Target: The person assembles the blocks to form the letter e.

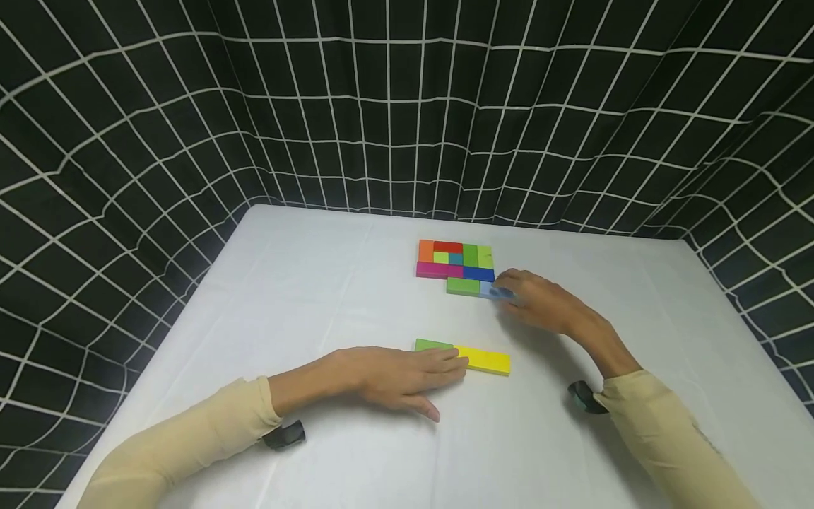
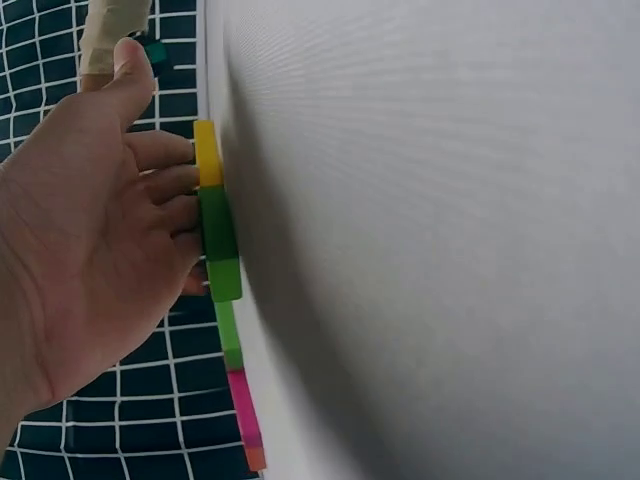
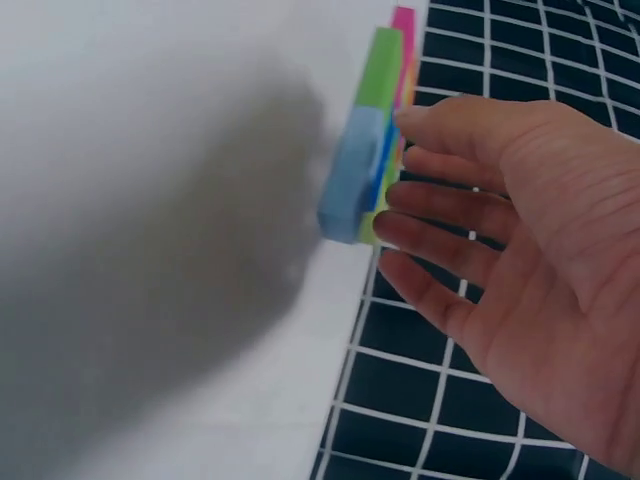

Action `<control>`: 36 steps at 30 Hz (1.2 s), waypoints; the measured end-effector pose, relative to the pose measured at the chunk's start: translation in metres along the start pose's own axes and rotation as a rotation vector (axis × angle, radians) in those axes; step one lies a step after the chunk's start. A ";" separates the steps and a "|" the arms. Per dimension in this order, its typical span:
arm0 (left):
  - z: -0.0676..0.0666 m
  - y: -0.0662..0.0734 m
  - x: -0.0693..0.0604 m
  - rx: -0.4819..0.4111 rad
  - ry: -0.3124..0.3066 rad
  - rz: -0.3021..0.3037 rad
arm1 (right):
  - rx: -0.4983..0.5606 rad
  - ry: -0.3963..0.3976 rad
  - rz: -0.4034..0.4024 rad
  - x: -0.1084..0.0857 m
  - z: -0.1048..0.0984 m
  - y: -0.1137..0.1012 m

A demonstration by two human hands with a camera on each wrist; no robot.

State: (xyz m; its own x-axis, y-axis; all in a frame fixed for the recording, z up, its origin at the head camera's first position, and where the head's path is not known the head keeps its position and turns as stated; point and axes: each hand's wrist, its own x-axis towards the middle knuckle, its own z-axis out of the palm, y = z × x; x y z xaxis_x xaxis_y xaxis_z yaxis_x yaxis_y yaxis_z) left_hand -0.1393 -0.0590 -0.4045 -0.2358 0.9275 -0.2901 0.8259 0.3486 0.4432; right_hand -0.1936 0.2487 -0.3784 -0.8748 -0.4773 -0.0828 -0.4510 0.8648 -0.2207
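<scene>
In the head view my left hand (image 1: 413, 378) lies with straight fingers over a green block (image 1: 434, 345) and a yellow block (image 1: 486, 360), which sit end to end on the white table. The fingers hide part of both; whether they press cannot be told. Farther back, my right hand (image 1: 540, 300) is at a light blue block (image 1: 486, 289) beside another green block (image 1: 463, 285). In the right wrist view the thumb and loosely bent fingers of the right hand (image 3: 530, 220) are beside the light blue block (image 3: 350, 180), without closing round it.
Behind these stands a flat arrangement of coloured blocks, with a magenta block (image 1: 432, 269), a blue block (image 1: 479, 273), a red block (image 1: 448, 247) and an orange block (image 1: 426, 250). Dark curtains (image 1: 356, 113) with white grid lines surround the white table (image 1: 305, 283).
</scene>
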 end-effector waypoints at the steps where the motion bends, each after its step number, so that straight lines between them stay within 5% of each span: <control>1: 0.001 0.000 0.001 -0.001 -0.004 -0.011 | -0.010 0.002 -0.014 0.000 0.002 0.001; 6: 0.002 -0.001 0.004 -0.007 -0.015 -0.041 | -0.064 0.023 -0.045 -0.004 0.007 0.001; 15: -0.004 0.005 0.008 -0.003 -0.046 -0.076 | -0.056 0.021 0.040 -0.010 0.003 0.008; 23: -0.006 0.005 0.006 0.003 -0.042 -0.075 | -0.032 -0.040 0.058 -0.003 0.013 0.008; 36: -0.004 0.005 0.005 -0.021 -0.037 -0.064 | 0.063 -0.205 0.011 -0.013 -0.002 -0.024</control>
State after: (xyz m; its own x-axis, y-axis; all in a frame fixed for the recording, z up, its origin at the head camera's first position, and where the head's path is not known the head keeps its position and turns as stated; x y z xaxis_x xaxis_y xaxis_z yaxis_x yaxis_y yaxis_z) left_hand -0.1388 -0.0524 -0.4002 -0.2688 0.8975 -0.3496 0.7986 0.4105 0.4401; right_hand -0.1717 0.2342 -0.3697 -0.8225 -0.4949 -0.2804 -0.4237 0.8619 -0.2785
